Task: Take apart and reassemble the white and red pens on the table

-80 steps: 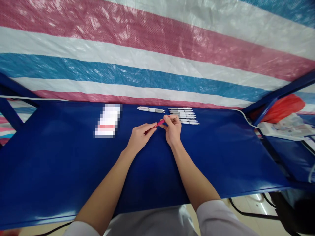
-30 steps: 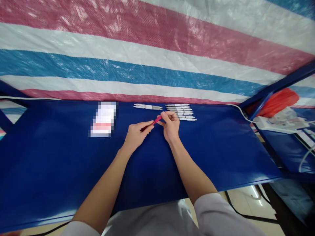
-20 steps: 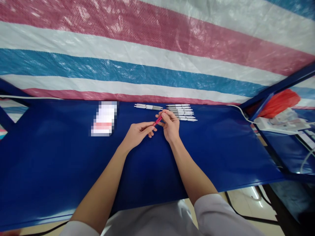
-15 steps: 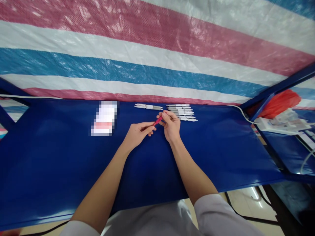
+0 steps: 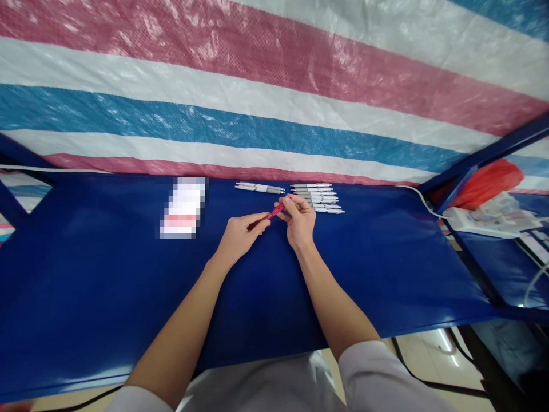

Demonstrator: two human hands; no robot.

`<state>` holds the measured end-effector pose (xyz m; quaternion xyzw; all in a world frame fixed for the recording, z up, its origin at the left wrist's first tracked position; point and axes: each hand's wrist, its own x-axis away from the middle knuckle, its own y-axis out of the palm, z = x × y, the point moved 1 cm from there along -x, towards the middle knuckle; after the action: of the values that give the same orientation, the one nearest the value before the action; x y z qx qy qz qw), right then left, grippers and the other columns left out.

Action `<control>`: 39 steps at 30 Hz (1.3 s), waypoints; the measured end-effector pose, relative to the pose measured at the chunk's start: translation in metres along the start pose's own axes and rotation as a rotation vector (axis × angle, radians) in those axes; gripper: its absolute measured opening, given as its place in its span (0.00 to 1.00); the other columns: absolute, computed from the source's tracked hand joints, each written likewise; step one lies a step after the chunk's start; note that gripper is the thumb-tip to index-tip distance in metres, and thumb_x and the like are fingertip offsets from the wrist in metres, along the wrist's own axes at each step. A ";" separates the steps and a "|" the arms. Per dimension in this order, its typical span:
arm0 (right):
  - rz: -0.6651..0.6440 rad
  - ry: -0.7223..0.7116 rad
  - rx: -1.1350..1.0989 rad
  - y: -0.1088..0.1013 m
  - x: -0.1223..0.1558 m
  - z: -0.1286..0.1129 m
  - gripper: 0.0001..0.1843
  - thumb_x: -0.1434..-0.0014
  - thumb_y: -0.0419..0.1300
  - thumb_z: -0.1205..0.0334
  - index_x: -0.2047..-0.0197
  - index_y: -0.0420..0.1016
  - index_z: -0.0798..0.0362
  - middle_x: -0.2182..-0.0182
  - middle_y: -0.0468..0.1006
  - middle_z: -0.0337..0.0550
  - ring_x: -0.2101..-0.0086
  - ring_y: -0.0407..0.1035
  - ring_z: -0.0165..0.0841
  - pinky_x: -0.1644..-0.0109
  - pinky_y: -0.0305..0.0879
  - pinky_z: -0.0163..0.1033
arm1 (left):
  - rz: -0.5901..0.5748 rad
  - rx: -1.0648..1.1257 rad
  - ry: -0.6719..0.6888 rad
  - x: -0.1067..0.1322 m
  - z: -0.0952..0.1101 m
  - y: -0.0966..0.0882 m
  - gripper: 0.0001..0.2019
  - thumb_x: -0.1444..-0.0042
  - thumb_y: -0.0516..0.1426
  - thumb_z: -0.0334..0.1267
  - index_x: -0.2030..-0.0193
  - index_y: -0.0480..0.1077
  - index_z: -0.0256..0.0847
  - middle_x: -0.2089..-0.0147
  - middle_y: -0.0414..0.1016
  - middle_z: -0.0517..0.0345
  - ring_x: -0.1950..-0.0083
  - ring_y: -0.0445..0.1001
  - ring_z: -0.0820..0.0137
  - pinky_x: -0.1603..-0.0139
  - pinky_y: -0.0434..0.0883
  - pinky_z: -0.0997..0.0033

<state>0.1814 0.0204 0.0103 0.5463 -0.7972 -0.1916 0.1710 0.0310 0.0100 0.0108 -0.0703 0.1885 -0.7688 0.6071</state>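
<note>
Between my two hands, above the blue table, is a slim pink-red pen (image 5: pixel 277 210), tilted up to the right. My left hand (image 5: pixel 240 233) pinches its lower left end between thumb and fingers. The fingers of my right hand (image 5: pixel 301 222) close round its upper right end and cover the tip. Just beyond my right hand lie several white pens (image 5: pixel 315 193) in a stacked row, partly hidden by that hand. A couple more white pens with grey grips (image 5: pixel 259 187) lie to their left, beyond the pink-red pen.
A blurred-out white rectangular item (image 5: pixel 183 207) lies on the blue table (image 5: pixel 128 297) at left. A striped plastic sheet (image 5: pixel 257 91) hangs behind. At right, past the blue frame, are a red plastic bag (image 5: pixel 489 183) and a white tray (image 5: pixel 480 223). A white cable (image 5: pixel 422 197) crosses the back right corner.
Both hands stay almost in place with the pink-red pen between them. The left fingers have shifted slightly on it; the pens on the table have not moved.
</note>
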 end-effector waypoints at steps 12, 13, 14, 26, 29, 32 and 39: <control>-0.084 0.014 0.028 0.000 0.002 -0.004 0.12 0.54 0.69 0.56 0.65 0.77 0.50 0.68 0.82 0.38 0.66 0.78 0.33 0.68 0.77 0.35 | -0.126 0.121 -0.005 0.000 0.010 -0.005 0.13 0.40 0.54 0.43 0.59 0.77 0.39 0.67 0.79 0.56 0.71 0.75 0.71 0.66 0.74 0.71; -0.080 0.014 0.034 0.000 0.002 -0.003 0.12 0.54 0.69 0.56 0.65 0.77 0.50 0.69 0.82 0.38 0.66 0.78 0.33 0.68 0.77 0.35 | -0.106 0.128 -0.003 0.000 0.008 -0.005 0.13 0.40 0.55 0.43 0.58 0.77 0.39 0.67 0.79 0.56 0.71 0.75 0.70 0.66 0.74 0.71; -0.076 0.013 0.037 -0.001 0.001 -0.003 0.12 0.54 0.69 0.56 0.65 0.77 0.50 0.69 0.82 0.38 0.66 0.78 0.33 0.68 0.77 0.36 | -0.086 0.130 0.003 0.000 0.006 -0.004 0.13 0.41 0.55 0.43 0.58 0.77 0.40 0.67 0.79 0.56 0.71 0.75 0.70 0.66 0.74 0.70; -0.023 -0.014 0.025 0.001 0.004 -0.003 0.12 0.53 0.69 0.57 0.64 0.77 0.50 0.69 0.82 0.38 0.67 0.78 0.33 0.67 0.77 0.36 | 0.101 -0.150 0.181 0.001 0.004 0.005 0.12 0.42 0.57 0.45 0.56 0.78 0.44 0.62 0.81 0.55 0.64 0.78 0.64 0.58 0.72 0.67; -0.047 -0.017 0.033 0.002 0.006 -0.003 0.15 0.51 0.68 0.55 0.60 0.77 0.50 0.65 0.83 0.39 0.65 0.78 0.33 0.68 0.77 0.35 | 0.135 -0.180 0.162 0.001 0.003 0.005 0.12 0.40 0.56 0.44 0.55 0.77 0.43 0.61 0.81 0.55 0.64 0.79 0.64 0.58 0.72 0.66; -0.070 -0.013 0.062 0.003 0.007 -0.003 0.17 0.51 0.67 0.54 0.57 0.77 0.50 0.62 0.83 0.41 0.63 0.78 0.33 0.68 0.77 0.34 | 0.139 -0.104 0.120 0.001 0.002 0.005 0.12 0.40 0.56 0.44 0.55 0.76 0.43 0.63 0.81 0.55 0.64 0.79 0.65 0.60 0.73 0.68; -0.100 -0.082 0.168 0.002 0.012 -0.006 0.16 0.50 0.66 0.52 0.59 0.77 0.50 0.64 0.81 0.40 0.64 0.77 0.33 0.68 0.76 0.34 | 0.190 0.343 -0.081 -0.002 0.007 0.003 0.15 0.43 0.59 0.48 0.56 0.69 0.38 0.61 0.81 0.49 0.62 0.80 0.63 0.60 0.75 0.64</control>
<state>0.1783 0.0092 0.0170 0.5896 -0.7885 -0.1543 0.0820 0.0364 0.0100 0.0166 0.0217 0.0359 -0.7253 0.6872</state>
